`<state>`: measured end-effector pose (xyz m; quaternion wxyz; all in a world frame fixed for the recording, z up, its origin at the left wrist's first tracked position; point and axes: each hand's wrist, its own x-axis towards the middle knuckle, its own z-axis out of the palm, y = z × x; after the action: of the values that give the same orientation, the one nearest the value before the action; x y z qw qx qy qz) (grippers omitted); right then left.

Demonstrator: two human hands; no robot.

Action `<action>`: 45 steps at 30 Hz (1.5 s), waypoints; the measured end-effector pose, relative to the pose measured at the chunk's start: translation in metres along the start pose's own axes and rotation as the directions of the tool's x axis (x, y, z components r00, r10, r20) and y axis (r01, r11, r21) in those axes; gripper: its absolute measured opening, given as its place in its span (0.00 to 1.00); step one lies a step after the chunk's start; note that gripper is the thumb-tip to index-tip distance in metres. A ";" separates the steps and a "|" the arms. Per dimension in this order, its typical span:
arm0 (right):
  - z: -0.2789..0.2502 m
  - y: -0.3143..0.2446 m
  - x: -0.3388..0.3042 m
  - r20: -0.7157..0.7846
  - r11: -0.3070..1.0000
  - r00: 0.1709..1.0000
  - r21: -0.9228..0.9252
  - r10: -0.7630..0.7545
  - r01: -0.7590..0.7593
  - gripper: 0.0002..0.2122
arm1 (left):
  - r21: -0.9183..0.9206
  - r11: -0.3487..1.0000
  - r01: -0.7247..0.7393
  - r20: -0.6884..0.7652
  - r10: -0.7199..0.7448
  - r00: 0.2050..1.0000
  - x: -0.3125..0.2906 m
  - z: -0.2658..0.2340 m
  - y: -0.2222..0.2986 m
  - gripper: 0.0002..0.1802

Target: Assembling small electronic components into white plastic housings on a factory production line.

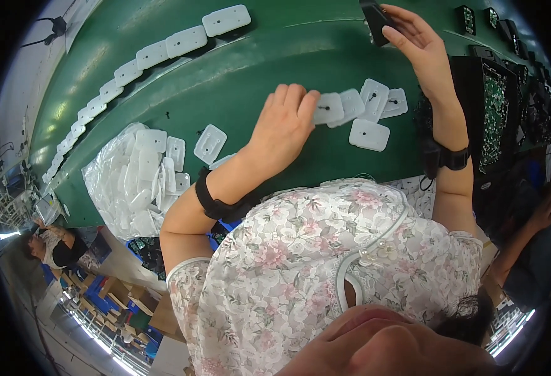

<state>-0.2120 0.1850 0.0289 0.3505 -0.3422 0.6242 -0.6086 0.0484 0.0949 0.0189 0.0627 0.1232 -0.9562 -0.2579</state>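
Head view: left hand (283,128), fingers together, presses a white plate (327,108); right hand (418,45) clamps a black block (376,20) at one o'clock; clear bag (115,182) at nine.

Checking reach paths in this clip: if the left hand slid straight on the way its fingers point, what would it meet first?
The left hand already touches the nearest white plastic piece; going on, it would probably push into the overlapping white pieces beside it.
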 end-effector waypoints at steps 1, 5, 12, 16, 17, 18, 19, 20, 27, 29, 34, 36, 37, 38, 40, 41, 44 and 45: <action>0.003 -0.001 -0.003 0.024 0.999 0.999 0.001 0.046 -0.046 0.18 | 0.041 0.999 0.012 -0.030 -0.011 0.999 0.002 -0.002 -0.001 0.26; 0.001 0.011 -0.009 0.335 0.868 0.934 0.418 0.126 -0.267 0.19 | 0.196 0.981 0.004 -0.194 0.035 0.980 0.019 -0.005 -0.024 0.26; 0.035 -0.001 -0.022 0.282 0.992 0.959 -0.122 0.027 0.008 0.19 | 0.024 0.999 0.044 -0.232 -0.037 0.972 0.013 -0.013 -0.034 0.33; 0.049 -0.010 -0.021 0.412 0.774 0.888 -0.486 -0.206 0.405 0.19 | -0.005 0.999 0.046 -0.289 -0.046 0.956 0.009 -0.014 -0.033 0.35; 0.053 -0.013 -0.019 0.410 0.763 0.885 -0.492 -0.220 0.418 0.19 | -0.003 0.999 0.048 -0.298 -0.047 0.953 0.009 -0.013 -0.030 0.36; 0.054 -0.015 -0.017 0.421 0.761 0.880 -0.490 -0.219 0.424 0.19 | -0.005 0.998 0.057 -0.306 -0.056 0.950 0.010 -0.010 -0.029 0.36; 0.054 -0.016 -0.013 0.380 0.768 0.895 -0.493 -0.233 0.409 0.19 | 0.026 0.999 0.027 -0.293 -0.018 0.956 0.015 -0.005 -0.029 0.35; 0.051 -0.016 -0.010 0.335 0.776 0.909 -0.494 -0.247 0.392 0.19 | 0.059 0.998 -0.005 -0.277 0.021 0.961 0.021 -0.001 -0.030 0.35; 0.037 -0.013 -0.014 0.148 0.947 0.985 -0.294 -0.087 0.128 0.19 | -0.027 1.000 0.010 -0.334 -0.018 0.942 0.020 0.004 -0.037 0.37; 0.036 -0.009 -0.014 0.141 0.961 0.989 -0.262 -0.052 0.088 0.19 | -0.024 0.999 0.040 -0.348 -0.045 0.936 0.026 0.004 -0.038 0.37; 0.046 -0.011 -0.008 0.329 0.823 0.922 -0.454 -0.201 0.342 0.18 | -0.066 0.996 0.065 -0.393 -0.086 0.916 0.030 0.003 -0.052 0.38; 0.050 -0.014 -0.004 0.335 0.817 0.917 -0.453 -0.215 0.357 0.18 | -0.088 0.993 0.083 -0.411 -0.112 0.905 0.028 0.003 -0.055 0.39; 0.052 -0.015 -0.003 0.322 0.829 0.925 -0.446 -0.203 0.338 0.18 | -0.087 0.993 0.085 -0.412 -0.114 0.904 0.029 0.004 -0.055 0.39; 0.052 -0.015 -0.001 0.312 0.840 0.930 -0.437 -0.193 0.321 0.18 | -0.070 0.994 0.089 -0.433 -0.111 0.895 0.033 0.006 -0.053 0.39; 0.054 -0.012 0.001 0.319 0.833 0.924 -0.437 -0.209 0.339 0.18 | -0.051 0.994 0.099 -0.455 -0.111 0.884 0.035 0.007 -0.053 0.39; 0.054 -0.011 0.002 0.319 0.824 0.921 -0.443 -0.223 0.353 0.18 | -0.073 0.993 0.090 -0.465 -0.114 0.878 0.038 0.007 -0.055 0.40; 0.062 -0.010 0.008 0.420 0.690 0.852 -0.516 -0.313 0.508 0.18 | -0.147 0.987 0.063 -0.488 -0.128 0.863 0.032 0.002 -0.055 0.40; 0.063 -0.009 0.011 0.416 0.690 0.855 -0.520 -0.311 0.504 0.18 | -0.198 0.979 0.042 -0.499 -0.137 0.856 0.029 -0.001 -0.055 0.39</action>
<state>-0.1636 0.1428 0.0369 0.1635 -0.6546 0.6340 -0.3778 0.0323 0.0404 -0.0063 0.3121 0.2253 -0.8714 -0.3041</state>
